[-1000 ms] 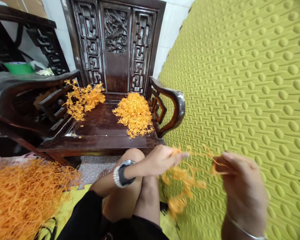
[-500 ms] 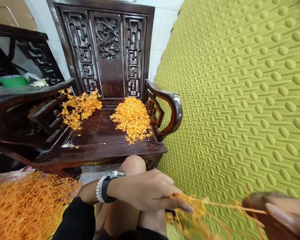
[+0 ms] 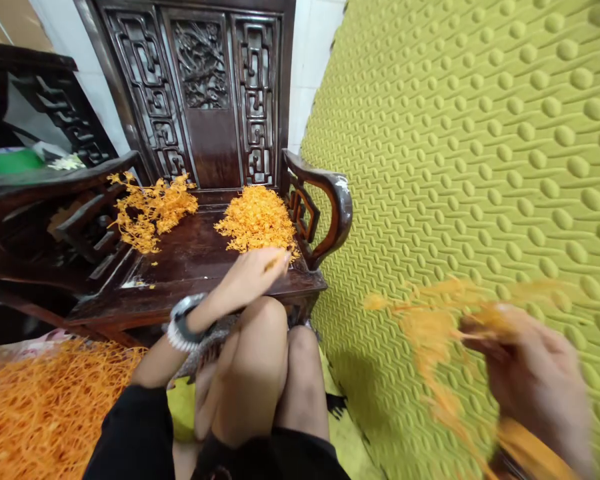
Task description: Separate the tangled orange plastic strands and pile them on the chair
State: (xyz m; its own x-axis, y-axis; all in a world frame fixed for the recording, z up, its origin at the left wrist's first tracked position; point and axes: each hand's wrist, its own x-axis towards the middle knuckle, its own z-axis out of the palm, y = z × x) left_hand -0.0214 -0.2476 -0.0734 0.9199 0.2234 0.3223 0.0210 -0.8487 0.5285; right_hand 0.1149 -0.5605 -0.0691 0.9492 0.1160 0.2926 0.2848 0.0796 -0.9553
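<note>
My left hand (image 3: pixel 247 280), with a bracelet and a watch on its wrist, reaches over the front of a dark wooden chair seat. Its fingers are closed, with a bit of orange showing at the tips. Just beyond them lies a heap of small orange pieces (image 3: pixel 257 217). On the right, my right hand (image 3: pixel 535 373) grips a blurred cluster of orange branched strands (image 3: pixel 430 327), which fans out to the left and hangs down. A looser bunch of orange branched pieces (image 3: pixel 153 207) rests on the seat's left side.
A large pile of thin orange strands (image 3: pixel 50 407) fills the lower left. The carved chair (image 3: pixel 215 150) stands ahead, its curved armrest (image 3: pixel 340 200) beside a yellow-green bumpy mat (image 3: pixel 455 167) rising on the right. A green object (image 3: pixel 13 160) sits at far left. My knees are below the seat.
My left hand has left the strands and moved up and left to the heap on the chair. My right hand has risen leftward, still gripping the orange cluster. The view has shifted slightly.
</note>
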